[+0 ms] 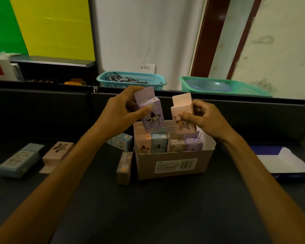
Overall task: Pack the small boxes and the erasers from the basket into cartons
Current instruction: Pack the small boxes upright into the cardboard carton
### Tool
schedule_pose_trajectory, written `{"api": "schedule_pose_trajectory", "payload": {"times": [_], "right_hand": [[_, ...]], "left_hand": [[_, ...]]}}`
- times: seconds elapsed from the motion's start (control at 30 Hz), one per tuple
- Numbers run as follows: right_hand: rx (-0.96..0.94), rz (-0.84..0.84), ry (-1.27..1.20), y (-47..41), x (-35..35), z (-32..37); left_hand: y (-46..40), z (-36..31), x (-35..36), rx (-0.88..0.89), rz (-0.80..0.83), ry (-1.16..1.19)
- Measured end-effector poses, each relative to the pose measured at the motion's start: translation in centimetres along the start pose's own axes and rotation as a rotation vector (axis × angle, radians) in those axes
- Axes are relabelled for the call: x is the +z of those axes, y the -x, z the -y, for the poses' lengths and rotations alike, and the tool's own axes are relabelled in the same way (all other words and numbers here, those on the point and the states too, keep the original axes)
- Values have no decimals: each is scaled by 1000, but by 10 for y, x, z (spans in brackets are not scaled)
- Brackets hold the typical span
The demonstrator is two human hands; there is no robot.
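Both hands are up over the open brown cardboard carton [173,162], which sits in the middle of the dark grey tabletop [148,217]. The left hand [120,111] grips a small purple cardboard box [151,111] with a star-shaped window, thumb across the front, top flap standing open. The right hand [201,118] pinches a small pale pink cardboard box [180,118] of the same kind, flap also up. The two boxes are side by side, close but not touching, just above the carton's back edge.

Inside the carton there's a row of small boxes [167,143] standing upright: pink, blue, brownish, purple. Loose ones lie on the table to the left: a light blue box [18,161], a pink star-window box [57,152], a brown box [124,167] right against the carton's left side, and a blue one [121,140] behind it.

Past the dark divider sits a teal plastic basket [130,81] with small grey items, and a second green basket [224,86] to its right.
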State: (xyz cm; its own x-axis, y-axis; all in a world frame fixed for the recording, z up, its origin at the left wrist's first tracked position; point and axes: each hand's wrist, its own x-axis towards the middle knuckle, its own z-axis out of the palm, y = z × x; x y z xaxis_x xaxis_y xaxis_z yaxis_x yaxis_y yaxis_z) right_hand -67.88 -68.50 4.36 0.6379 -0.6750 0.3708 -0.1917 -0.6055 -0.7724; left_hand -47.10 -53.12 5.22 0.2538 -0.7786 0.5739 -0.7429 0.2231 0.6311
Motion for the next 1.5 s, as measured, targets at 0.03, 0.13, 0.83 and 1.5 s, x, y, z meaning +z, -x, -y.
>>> {"api": "schedule_pose_trajectory", "payload": {"times": [0.03,0.13,0.83,1.5], "right_hand": [[1,11,-14,0,-3,-4],[-18,34,-36,0,-9,-12],[-51,37,-140,-22,-9,-24],[-77,-12,-98,-32,-18,-31]], "left_hand": [[0,-2,5,-11,0,-8],[2,-7,15,-36,-14,-10],[-1,3,9,-76,-31,-22],[-13,12,18,-56,25,-74]]}}
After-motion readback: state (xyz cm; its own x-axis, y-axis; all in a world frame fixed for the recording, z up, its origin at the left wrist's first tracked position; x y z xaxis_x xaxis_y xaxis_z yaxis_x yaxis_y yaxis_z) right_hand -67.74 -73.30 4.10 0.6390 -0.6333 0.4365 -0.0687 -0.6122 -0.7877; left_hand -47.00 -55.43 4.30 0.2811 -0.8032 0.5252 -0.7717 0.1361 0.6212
